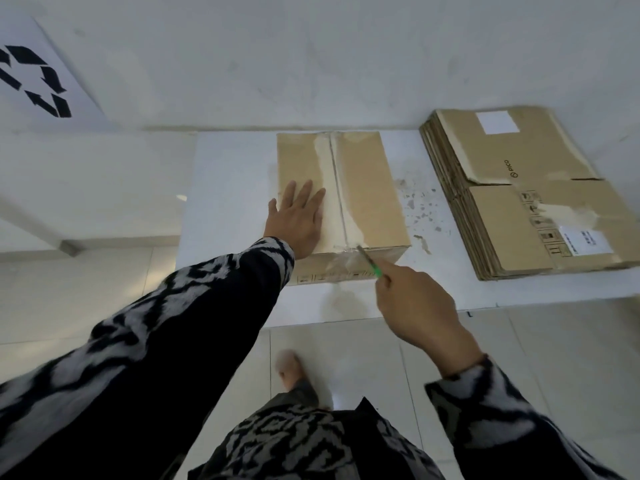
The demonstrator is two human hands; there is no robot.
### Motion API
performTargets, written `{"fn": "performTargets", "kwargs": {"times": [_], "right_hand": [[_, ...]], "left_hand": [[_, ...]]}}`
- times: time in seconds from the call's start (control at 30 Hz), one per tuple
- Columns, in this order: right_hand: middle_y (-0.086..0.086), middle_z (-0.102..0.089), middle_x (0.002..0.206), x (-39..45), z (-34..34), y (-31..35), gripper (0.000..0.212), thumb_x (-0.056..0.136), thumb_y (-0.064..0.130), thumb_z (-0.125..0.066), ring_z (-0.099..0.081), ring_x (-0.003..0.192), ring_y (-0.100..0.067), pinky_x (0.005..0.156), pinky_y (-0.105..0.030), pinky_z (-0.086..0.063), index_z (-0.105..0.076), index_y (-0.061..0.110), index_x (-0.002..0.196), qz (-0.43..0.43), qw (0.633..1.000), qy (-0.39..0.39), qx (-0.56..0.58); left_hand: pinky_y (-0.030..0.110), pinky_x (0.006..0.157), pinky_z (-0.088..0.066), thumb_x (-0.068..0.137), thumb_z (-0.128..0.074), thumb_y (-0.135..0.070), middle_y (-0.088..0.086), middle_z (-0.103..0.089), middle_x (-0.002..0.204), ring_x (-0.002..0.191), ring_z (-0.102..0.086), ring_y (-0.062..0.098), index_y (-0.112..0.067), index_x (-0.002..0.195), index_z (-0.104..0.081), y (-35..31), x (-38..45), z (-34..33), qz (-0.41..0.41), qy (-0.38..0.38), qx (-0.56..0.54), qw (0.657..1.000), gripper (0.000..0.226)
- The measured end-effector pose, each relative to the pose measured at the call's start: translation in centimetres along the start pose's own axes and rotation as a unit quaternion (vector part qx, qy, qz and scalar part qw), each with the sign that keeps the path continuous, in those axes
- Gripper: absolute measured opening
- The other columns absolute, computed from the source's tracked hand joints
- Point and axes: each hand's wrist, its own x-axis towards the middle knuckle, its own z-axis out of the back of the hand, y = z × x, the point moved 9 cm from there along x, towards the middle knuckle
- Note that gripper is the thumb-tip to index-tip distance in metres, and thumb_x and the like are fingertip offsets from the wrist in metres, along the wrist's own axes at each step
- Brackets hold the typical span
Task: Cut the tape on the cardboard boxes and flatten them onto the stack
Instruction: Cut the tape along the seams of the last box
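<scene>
Starting the cut: left hand [298, 220] flat on the sealed cardboard box [367, 188], right hand [415, 306] gripping a green-handled cutter [370, 263] at its near-edge tape [337, 188]; flattened stack [526, 195] waits at the platform's right edge.

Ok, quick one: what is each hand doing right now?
Left hand: open, fingers straight, pressing flat on top of the cardboard box.
Right hand: closed around a green-handled cutter, blade at the box's near edge.

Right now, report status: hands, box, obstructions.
Left hand flat on box. Right hand grips cutter, blade at near tape edge. Flattened stack to the right. Nothing obstructing.
</scene>
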Motion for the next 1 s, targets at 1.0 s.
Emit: {"fn": "performTargets", "kwargs": {"times": [1.0], "right_hand": [[0.013, -0.066, 0.104, 0.6, -3.9, -2.7, 0.033, 0.102, 0.048, -0.038, -0.060, 0.089, -0.014, 0.074, -0.032, -0.052, -0.056, 0.051, 0.130, 0.017, 0.993, -0.060, 0.100]], "left_hand": [[0.049, 0.082, -0.052, 0.094, -0.011, -0.050, 0.015, -0.056, 0.133, 0.120, -0.058, 0.036, -0.025, 0.112, -0.036, -0.2, -6.4, 0.0, -0.119, 0.002, 0.028, 0.992, 0.040]]}}
